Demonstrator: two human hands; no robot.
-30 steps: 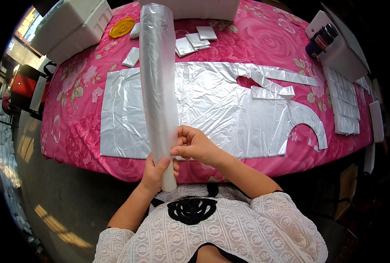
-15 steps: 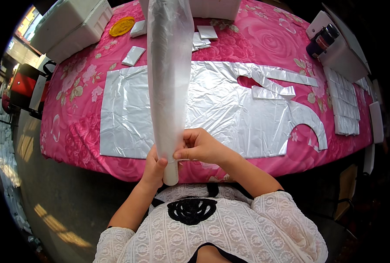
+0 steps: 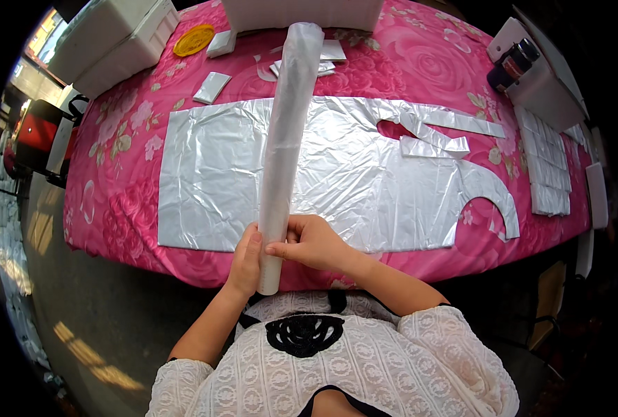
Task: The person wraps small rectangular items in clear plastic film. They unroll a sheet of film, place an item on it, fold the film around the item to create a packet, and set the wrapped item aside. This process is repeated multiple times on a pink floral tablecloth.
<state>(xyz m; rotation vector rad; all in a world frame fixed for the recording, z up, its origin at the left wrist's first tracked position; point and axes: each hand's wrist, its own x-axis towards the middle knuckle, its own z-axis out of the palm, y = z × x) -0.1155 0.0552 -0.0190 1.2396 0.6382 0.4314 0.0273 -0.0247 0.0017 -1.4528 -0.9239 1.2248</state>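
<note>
A long roll of translucent white plastic film (image 3: 286, 149) points away from me, its near end close to my waist. My left hand (image 3: 245, 263) is wrapped round the left side of its near end. From the right, my right hand (image 3: 314, 242) grips it with the thumb on top and the fingers partly hidden. Beneath the roll, a silvery plastic sheet with rounded cutouts and strap-like strips at its right end, like an apron (image 3: 364, 187), lies spread on the pink floral tablecloth (image 3: 132, 208).
Small folded silvery packets (image 3: 212, 88) and a yellow disc (image 3: 193, 40) lie toward the back. White foam boxes stand at the far left (image 3: 118, 48) and back middle (image 3: 302, 14). At the right are a dark bottle (image 3: 512, 66), a white box (image 3: 548, 87) and folded plastic sheets (image 3: 544, 163).
The roll's far end has dropped away from me, so its tip now shows below the back box. A thin strand by my right hand is no longer visible. Both hands keep hold.
</note>
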